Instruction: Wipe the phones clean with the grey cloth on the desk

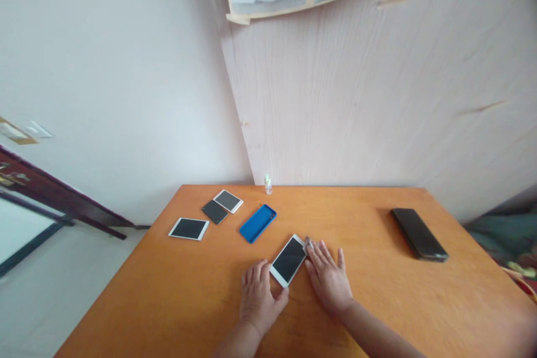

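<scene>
A white-framed phone [288, 260] with a dark screen lies face up and slanted on the table, near its front. My left hand [259, 294] steadies its lower left end, with the thumb at the bottom corner and the fingers along the left side. At the phone's upper right edge is my right hand [328, 279], palm down with fingers stretched forward. Under its fingertips shows a small crumpled greyish thing [308, 244], perhaps a cloth, partly hidden. Just beyond the phone is a blue phone case [258, 224], its hollow side up.
Left on the wooden table [168, 296] lie a white phone [188, 229], a dark flat panel [214, 212] and another white-framed phone [228, 201]. A small spray bottle [268, 184] stands by the wall. On the right rests a black case [419, 235].
</scene>
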Tool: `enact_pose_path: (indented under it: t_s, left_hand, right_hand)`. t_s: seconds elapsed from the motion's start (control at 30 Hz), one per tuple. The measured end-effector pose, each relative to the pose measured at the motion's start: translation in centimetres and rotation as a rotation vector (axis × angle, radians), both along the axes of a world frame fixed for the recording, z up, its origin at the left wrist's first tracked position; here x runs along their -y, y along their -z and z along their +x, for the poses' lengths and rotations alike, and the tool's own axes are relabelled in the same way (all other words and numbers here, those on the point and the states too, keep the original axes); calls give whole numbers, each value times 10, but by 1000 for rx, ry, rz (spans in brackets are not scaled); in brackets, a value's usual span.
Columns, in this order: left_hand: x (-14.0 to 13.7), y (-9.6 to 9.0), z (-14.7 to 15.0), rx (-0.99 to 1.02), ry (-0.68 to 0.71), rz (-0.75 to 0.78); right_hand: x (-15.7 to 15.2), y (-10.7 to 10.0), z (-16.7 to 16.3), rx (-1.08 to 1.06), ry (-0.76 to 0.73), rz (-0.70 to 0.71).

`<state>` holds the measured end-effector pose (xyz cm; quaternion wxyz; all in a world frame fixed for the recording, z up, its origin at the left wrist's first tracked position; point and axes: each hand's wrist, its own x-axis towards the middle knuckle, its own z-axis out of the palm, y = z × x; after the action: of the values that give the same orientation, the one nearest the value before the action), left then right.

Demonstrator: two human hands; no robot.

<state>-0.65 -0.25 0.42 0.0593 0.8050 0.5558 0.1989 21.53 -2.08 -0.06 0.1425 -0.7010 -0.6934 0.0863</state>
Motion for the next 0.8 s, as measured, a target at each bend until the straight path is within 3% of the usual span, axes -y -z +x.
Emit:
enact_pose_path:
  t_s: [0.1,0.27,0.33,0.47,0.53,0.73,0.8]
  left_hand:
    - [0,1,-1,9,3,-24]
    - [2,4,-2,16,12,-47]
    - [2,4,-1,14,13,-25]
    - [2,4,-1,-5,23,20]
    - [2,4,-2,-13,33,23]
    - [2,2,-6,-17,56,27]
    - [0,1,-7,-9,65,36]
  right_hand:
    - [4,0,-7,1,-8,6]
    - [34,17,-29,-53,-398,47]
    - [27,18,-22,-47,-324,38]
    - [-7,13,0,1,18,31]
    - [-10,12,-1,2,24,48]
    - [20,5,-29,-62,-398,108]
    - [12,-4,-30,-63,-410,132]
